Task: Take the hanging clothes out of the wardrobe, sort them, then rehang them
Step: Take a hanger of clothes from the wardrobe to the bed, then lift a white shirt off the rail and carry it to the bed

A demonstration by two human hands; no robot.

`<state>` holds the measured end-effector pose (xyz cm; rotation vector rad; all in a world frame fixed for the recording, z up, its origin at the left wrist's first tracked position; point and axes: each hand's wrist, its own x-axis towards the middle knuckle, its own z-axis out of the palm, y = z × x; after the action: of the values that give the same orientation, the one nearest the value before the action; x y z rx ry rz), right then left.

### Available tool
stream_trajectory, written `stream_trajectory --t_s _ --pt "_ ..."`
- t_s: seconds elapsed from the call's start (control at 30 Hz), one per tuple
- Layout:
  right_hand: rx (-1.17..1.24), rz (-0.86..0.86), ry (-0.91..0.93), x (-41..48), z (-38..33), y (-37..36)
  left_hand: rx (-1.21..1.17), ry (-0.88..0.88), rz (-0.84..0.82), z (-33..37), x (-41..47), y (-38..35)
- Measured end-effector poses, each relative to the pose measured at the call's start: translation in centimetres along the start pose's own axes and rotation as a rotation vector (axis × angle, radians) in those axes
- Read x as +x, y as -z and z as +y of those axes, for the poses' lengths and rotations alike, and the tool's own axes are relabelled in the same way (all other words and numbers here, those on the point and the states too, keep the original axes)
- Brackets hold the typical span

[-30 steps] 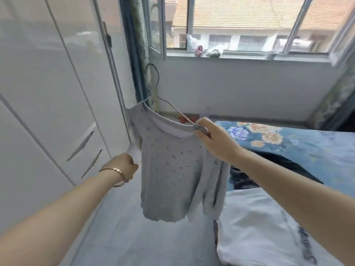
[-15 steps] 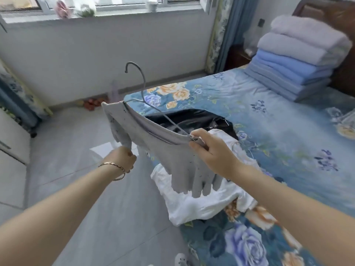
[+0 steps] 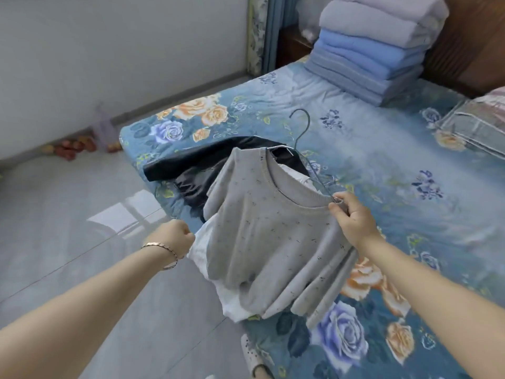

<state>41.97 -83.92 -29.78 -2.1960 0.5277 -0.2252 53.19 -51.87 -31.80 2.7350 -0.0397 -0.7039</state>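
Floral bed [image 3: 382, 149], right hand [image 3: 352, 220] grip pinching grey top [image 3: 273, 242] and hanger [image 3: 303, 132], left hand [image 3: 175, 236] fisted

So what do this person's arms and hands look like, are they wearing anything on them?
Both arms are bare as far as the picture shows: no sleeves, no gloves. The left hand has a thin, gold-toned link bracelet round its wrist. The right hand and its wrist carry nothing: no watch, no band, and no ring shows on the fingers in view.
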Motion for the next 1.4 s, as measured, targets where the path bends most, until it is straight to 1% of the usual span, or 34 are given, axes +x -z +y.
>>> stream_trajectory --t_s 0.23,0.4,0.47,0.53,0.6,0.67,0.73,0.8,0.9,0.97,1.0,1.07,1.13,1.3,1.4 --pt "-0.182 -0.078 -0.311 7.8 11.5 -1.0 -0.023 0.047 -0.099 5.9 5.5 -4.7" --pt "-0.217 -0.042 -0.507 10.4 17.3 -1.1 -0.059 0.054 -0.119 9.9 9.0 -7.4" --pt "-0.337 -0.006 -0.561 11.4 19.3 -0.7 -0.031 0.051 -0.123 10.9 9.8 -7.9" --pt "-0.463 0.050 -0.655 12.5 20.4 -0.4 -0.008 0.053 -0.132 11.7 10.1 -8.0" --pt "-0.535 0.018 -0.682 13.9 20.2 -0.4 0.006 0.058 -0.140 12.3 10.3 -8.0" --pt "-0.623 -0.119 -0.592 15.4 18.7 -1.2 0.008 0.065 -0.138 12.4 10.2 -7.8" --pt "-0.698 -0.288 -0.444 16.5 16.0 -2.8 -0.009 0.076 -0.135 12.2 9.7 -7.5" --pt "-0.686 -0.462 -0.299 16.9 12.8 -5.2 -0.009 0.089 -0.131 11.7 8.8 -6.8" --pt "-0.607 -0.741 -0.145 15.9 7.0 -8.9 0.021 0.114 -0.119 10.0 7.0 -5.3" --pt "-0.609 -0.889 -0.023 14.5 2.4 -10.9 0.040 0.142 -0.125 8.4 5.3 -4.0" --pt "-0.637 -0.931 0.064 13.6 0.0 -11.8 0.045 0.164 -0.132 7.3 4.4 -3.3" --pt "-0.693 -0.964 0.223 11.5 -4.8 -13.6 0.055 0.207 -0.111 4.8 2.3 -1.6" --pt "-0.747 -0.977 0.386 9.1 -9.8 -15.5 0.056 0.258 -0.047 1.8 -0.4 0.4" --pt "-0.856 -0.986 0.771 1.6 -22.6 -20.4 -0.008 0.446 0.152 -8.3 -8.9 5.6" --pt "-0.929 -0.996 0.952 -4.6 -30.1 -22.9 -0.064 0.587 0.284 -15.1 -15.8 9.0"
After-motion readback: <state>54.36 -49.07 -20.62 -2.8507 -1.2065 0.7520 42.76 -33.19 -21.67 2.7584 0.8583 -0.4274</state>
